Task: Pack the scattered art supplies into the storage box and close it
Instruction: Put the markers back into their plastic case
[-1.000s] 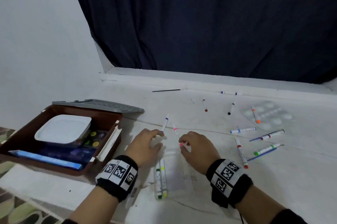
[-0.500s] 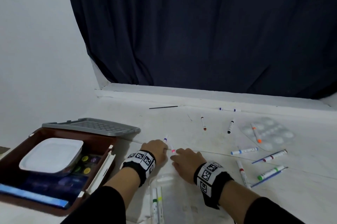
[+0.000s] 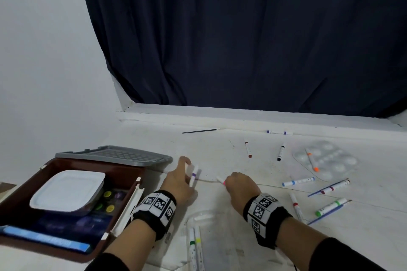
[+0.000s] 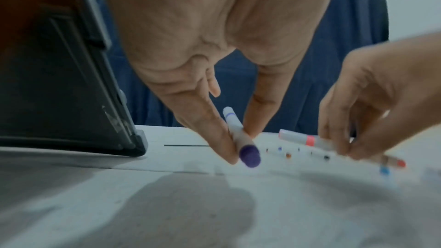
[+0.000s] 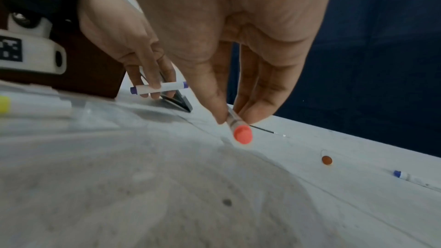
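**Two markers picked up, most supplies not yet packed**

The open storage box [image 3: 141, 173] sits at the far left, its grey lid [image 3: 114, 156] propped behind it. Inside are a white tray [image 3: 68, 191], small paint pots [image 3: 108, 200] and a blue packet [image 3: 44, 240]. Just right of the box, the left hand [image 3: 178, 184] pinches a purple marker [image 3: 193, 174] between thumb and fingers. Farther right of the box, the right hand [image 3: 240, 187] pinches a pink marker [image 3: 221, 180] the same way. Near the hands lies a clear pouch [image 3: 198, 217] holding two markers. Well right of the box, many loose markers [image 3: 298, 181], thin brushes [image 3: 328, 189] and a clear palette [image 3: 328, 160] lie scattered. Judging from this, packing is at an early stage; nearly everything remains, then closing the lid.
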`<action>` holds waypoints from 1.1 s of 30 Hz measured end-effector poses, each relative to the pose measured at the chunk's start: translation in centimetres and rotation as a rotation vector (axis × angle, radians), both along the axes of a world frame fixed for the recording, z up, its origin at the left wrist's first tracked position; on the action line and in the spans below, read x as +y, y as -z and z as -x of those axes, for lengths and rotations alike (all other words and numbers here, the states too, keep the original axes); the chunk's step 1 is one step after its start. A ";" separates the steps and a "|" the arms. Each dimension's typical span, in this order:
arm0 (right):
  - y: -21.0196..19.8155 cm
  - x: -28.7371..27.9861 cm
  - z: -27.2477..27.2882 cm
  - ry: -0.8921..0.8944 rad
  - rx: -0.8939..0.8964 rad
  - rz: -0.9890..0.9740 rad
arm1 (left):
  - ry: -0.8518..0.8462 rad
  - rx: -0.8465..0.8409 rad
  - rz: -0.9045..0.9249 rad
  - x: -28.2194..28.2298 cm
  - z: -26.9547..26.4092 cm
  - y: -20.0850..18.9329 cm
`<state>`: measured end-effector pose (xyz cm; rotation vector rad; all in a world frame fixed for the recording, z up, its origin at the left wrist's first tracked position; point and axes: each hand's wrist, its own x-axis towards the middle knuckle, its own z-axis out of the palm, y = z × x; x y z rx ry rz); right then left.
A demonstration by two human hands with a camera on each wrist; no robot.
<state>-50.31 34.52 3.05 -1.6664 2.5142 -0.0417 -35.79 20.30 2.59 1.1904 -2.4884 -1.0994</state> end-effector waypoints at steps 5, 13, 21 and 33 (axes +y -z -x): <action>-1.2 1.8 -0.9 0.039 -0.251 0.290 | -0.031 0.369 -0.253 2.6 -2.6 -1.9; -2.2 6.0 -4.3 0.107 -0.727 0.520 | -0.022 0.562 -0.406 9.1 -6.7 -2.4; 0.3 9.0 -7.1 0.066 -0.777 0.315 | 0.075 0.261 -0.218 12.6 -9.3 1.5; 1.6 8.4 -7.7 0.070 -0.821 0.177 | 0.152 -0.102 0.082 12.1 -8.2 2.1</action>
